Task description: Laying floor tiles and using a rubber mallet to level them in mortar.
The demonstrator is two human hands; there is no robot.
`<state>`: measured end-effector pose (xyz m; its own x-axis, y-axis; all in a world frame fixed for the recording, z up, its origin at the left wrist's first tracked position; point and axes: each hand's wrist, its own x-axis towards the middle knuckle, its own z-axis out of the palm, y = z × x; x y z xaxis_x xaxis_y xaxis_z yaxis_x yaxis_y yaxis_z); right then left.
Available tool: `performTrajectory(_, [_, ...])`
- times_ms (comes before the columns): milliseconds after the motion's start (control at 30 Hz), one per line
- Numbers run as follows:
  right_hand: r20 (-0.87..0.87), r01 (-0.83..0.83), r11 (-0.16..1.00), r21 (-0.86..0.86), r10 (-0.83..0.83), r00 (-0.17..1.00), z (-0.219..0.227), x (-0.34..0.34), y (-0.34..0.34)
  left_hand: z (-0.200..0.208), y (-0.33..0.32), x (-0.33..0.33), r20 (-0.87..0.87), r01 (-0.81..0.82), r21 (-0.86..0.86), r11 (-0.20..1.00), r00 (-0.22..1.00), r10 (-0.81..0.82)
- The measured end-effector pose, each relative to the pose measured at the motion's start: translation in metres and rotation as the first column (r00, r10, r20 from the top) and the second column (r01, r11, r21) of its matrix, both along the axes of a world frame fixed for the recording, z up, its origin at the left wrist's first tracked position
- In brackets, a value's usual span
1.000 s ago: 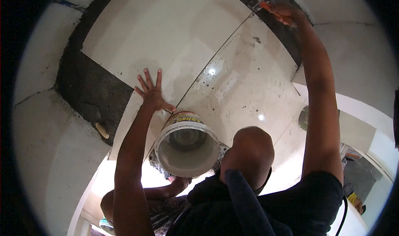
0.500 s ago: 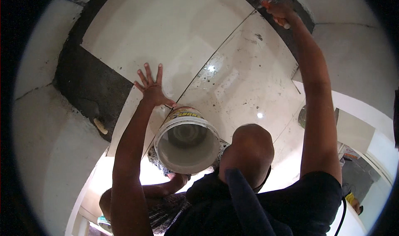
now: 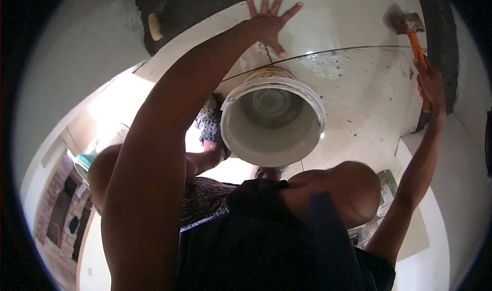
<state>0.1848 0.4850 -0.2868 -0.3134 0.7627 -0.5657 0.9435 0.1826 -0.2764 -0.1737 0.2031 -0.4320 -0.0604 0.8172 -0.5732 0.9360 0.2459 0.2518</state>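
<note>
My left hand [image 3: 267, 27] lies with spread fingers on a large pale floor tile [image 3: 335, 14], close to the joint between tiles. My right hand [image 3: 430, 83] is wrapped around the orange handle of a mallet [image 3: 407, 23], whose dark, worn head is over the tile near its right edge. Between my legs, near the left hand, stands a white bucket [image 3: 230, 122] with a coloured label; its inside is pale grey and wet-looking. Splashes and dark specks mark the neighbouring tile [image 3: 369, 91] on the right.
Dark mortar [image 3: 195, 4] shows at the upper left, with a pale wooden-looking handle [image 3: 155, 27] on it. Another dark strip [image 3: 443, 39] runs along the right wall [image 3: 474, 86]. A second container [image 3: 83, 165] with a teal rim stands at far left.
The view has turned, so the floor and bucket appear shifted. The mallet's head, blurred before, now shows plainly over the tile. My left hand remains spread on the tile.
</note>
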Motion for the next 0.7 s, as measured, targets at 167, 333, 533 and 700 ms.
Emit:
performTrajectory(167, [0.158, 0.014, 1.000, -0.013, -0.012, 0.987, 0.030, -0.031, -0.001, -0.007, 0.000, 0.002, 0.061, -0.084, 0.025, 0.996, 0.995, 0.082])
performTrajectory(333, [0.319, -0.085, 0.995, 0.054, 0.064, 0.946, 0.037, -0.056, 0.019, 0.011, 0.007, -0.019, -0.017, -0.007, 0.111, 0.994, 1.000, 0.009])
performTrajectory(533, [0.658, -0.184, 0.982, -0.030, 0.158, 0.736, 0.038, -0.087, 0.056, 0.026, 0.019, -0.041, 0.071, 0.013, 0.027, 1.000, 0.997, -0.015])
performTrajectory(700, [0.536, -0.280, 0.949, -0.145, 0.313, 0.784, 0.055, -0.109, 0.044, 0.010, 0.020, -0.039, 0.022, -0.034, 0.087, 0.996, 0.999, 0.032])
